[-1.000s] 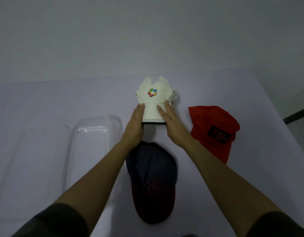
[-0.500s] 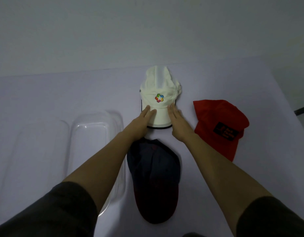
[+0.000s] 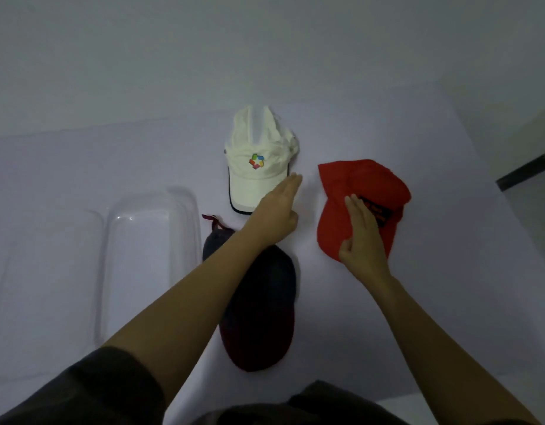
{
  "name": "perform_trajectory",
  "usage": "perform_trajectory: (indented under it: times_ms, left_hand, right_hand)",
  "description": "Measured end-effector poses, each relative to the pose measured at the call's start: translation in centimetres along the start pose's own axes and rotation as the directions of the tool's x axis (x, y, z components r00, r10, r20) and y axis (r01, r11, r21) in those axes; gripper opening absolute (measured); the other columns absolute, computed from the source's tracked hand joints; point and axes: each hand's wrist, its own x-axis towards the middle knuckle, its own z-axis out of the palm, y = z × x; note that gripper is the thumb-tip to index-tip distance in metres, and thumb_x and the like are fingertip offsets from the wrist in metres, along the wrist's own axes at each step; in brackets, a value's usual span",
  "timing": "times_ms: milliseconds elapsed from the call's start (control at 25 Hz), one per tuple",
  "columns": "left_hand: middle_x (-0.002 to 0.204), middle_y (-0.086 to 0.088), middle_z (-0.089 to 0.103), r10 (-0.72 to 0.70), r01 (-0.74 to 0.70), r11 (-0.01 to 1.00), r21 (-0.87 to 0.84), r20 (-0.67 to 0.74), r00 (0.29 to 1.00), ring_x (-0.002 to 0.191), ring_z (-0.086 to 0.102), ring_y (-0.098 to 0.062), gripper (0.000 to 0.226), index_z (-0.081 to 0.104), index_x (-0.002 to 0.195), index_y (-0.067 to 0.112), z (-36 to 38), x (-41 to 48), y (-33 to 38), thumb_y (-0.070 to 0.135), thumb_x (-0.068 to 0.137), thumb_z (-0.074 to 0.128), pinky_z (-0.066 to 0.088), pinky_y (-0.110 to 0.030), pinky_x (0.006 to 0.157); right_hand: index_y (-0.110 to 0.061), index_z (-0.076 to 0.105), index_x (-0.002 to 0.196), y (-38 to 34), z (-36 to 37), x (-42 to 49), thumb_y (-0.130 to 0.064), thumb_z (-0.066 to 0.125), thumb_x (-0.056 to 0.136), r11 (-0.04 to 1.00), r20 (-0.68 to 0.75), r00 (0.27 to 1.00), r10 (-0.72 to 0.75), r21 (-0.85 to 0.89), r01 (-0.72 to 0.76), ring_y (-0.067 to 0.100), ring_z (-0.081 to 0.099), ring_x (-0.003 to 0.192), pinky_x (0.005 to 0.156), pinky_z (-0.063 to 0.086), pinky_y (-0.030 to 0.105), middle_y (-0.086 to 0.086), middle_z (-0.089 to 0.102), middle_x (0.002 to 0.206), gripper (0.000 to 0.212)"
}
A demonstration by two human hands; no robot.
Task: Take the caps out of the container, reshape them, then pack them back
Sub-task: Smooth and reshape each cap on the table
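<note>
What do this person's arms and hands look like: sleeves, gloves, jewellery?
The left hand and right hand are bare, with no gloves, rings or watch visible. Both forearms are uncovered. A dark grey sleeve covers the left arm above the elbow.

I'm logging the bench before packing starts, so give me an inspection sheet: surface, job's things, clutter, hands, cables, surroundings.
Surface: pale plain table.
Job's things: white cap far middle, red cap to its right, dark cap nearest; all outside the clear container at left.
Clutter: a second clear piece, perhaps the lid, left of the container.
Hands: left hand open, fingers straight at the white cap's brim; right hand flat on the red cap.
Cables: nothing seen.
Surroundings: plain wall behind; dark strip beyond the table's right edge.
</note>
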Motion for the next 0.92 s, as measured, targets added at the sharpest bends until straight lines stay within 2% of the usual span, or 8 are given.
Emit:
perform_trajectory:
  times_ms: [160, 280, 440, 560, 680, 800, 880, 920]
  left_hand:
    - [0.158, -0.017, 0.002, 0.086, -0.108, 0.991, 0.077, 0.247, 0.965, 0.147, 0.003, -0.028, 0.079, 0.004, 0.147, 0.002, 6.6, -1.7, 1.7, -0.01, 0.081, 0.045, 0.016, -0.03, 0.115]
    - [0.157, -0.017, -0.013, 0.036, -0.115, 0.961, 0.252, 0.301, 0.953, 0.146, -0.007, -0.033, 0.075, -0.008, 0.147, 0.004, 10.4, -2.0, 2.0, -0.004, 0.089, 0.039, 0.018, -0.04, 0.116]
    - [0.155, -0.024, -0.012, -0.115, 0.011, 0.943, 0.333, 0.294, 0.949, 0.144, -0.001, -0.041, 0.063, -0.011, 0.146, 0.002, 13.3, -1.7, 2.8, 0.012, 0.1, 0.03, 0.014, -0.046, 0.116]
    - [0.152, -0.033, 0.009, -0.113, 0.01, 0.934, 0.356, 0.269, 0.957, 0.139, 0.02, -0.047, 0.064, 0.0, 0.147, -0.003, 14.1, -1.7, 3.0, 0.017, 0.099, 0.038, 0.022, -0.049, 0.113]
    - [0.122, -0.035, 0.053, -0.117, 0.042, 0.924, 0.38, 0.177, 0.977, 0.091, 0.062, -0.045, 0.066, 0.034, 0.137, -0.011, 14.5, -1.7, 3.2, 0.006, 0.081, 0.064, 0.054, -0.045, 0.072]
    - [0.113, -0.027, 0.056, -0.178, 0.126, 0.949, 0.288, 0.161, 0.971, 0.087, 0.061, -0.035, 0.057, 0.032, 0.136, -0.014, 13.8, -0.9, 4.4, 0.003, 0.087, 0.052, 0.053, -0.039, 0.072]
    - [0.103, -0.029, 0.063, -0.248, 0.204, 0.939, 0.277, 0.136, 0.959, 0.08, 0.065, -0.034, 0.05, 0.046, 0.126, -0.016, 13.7, -0.6, 5.0, 0.001, 0.08, 0.054, 0.055, -0.036, 0.067]
    - [0.113, -0.034, 0.059, -0.27, 0.235, 0.936, 0.262, 0.109, 0.957, 0.09, 0.063, -0.039, 0.049, 0.042, 0.129, -0.016, 13.6, -0.5, 5.1, 0.0, 0.083, 0.049, 0.054, -0.04, 0.076]
  right_hand:
    - [-0.005, 0.015, 0.148, 4.6, -1.4, -3.5, 0.016, 0.053, 0.064, 0.993, 0.038, 0.996, 0.082, -0.09, -0.078, 0.023, 0.014, 0.144, 0.118, 0.018, 0.037, 0.015, 0.015, 0.156, 0.094]
    - [-0.006, 0.005, 0.149, 6.9, -0.9, -5.1, 0.001, 0.065, 0.065, 0.965, 0.07, 0.979, 0.19, -0.195, -0.174, 0.035, 0.01, 0.145, 0.117, 0.022, 0.045, 0.022, 0.005, 0.157, 0.103]
    - [-0.007, 0.002, 0.149, 7.5, 0.1, -5.0, -0.012, 0.064, 0.075, 0.958, 0.129, 0.95, 0.284, -0.083, -0.275, 0.039, 0.01, 0.144, 0.116, 0.02, 0.047, 0.024, 0.004, 0.156, 0.097]
    - [-0.002, 0.01, 0.149, 7.7, 0.5, -4.6, -0.02, 0.065, 0.082, 0.953, 0.072, 0.954, 0.291, -0.112, -0.282, 0.043, 0.018, 0.14, 0.113, 0.023, 0.051, 0.028, 0.015, 0.153, 0.088]
    - [0.0, 0.009, 0.148, 7.4, 0.4, -4.2, -0.006, 0.049, 0.092, 0.932, -0.013, 0.948, 0.319, -0.178, -0.316, 0.041, 0.02, 0.14, 0.113, 0.026, 0.052, 0.027, 0.017, 0.153, 0.069]
    - [0.001, 0.002, 0.147, 7.1, 0.7, -4.2, -0.005, 0.039, 0.096, 0.947, -0.001, 0.952, 0.306, -0.1, -0.304, 0.033, 0.012, 0.145, 0.12, 0.014, 0.043, 0.022, 0.007, 0.157, 0.063]
    - [0.004, 0.0, 0.146, 6.9, 1.0, -4.3, -0.001, 0.037, 0.096, 0.962, 0.004, 0.962, 0.272, -0.002, -0.272, 0.032, 0.01, 0.146, 0.12, 0.013, 0.043, 0.023, 0.004, 0.157, 0.063]
    - [0.005, 0.0, 0.146, 6.7, 1.1, -4.3, -0.002, 0.038, 0.096, 0.959, 0.026, 0.961, 0.276, 0.067, -0.277, 0.032, 0.009, 0.146, 0.12, 0.013, 0.043, 0.023, 0.004, 0.157, 0.063]
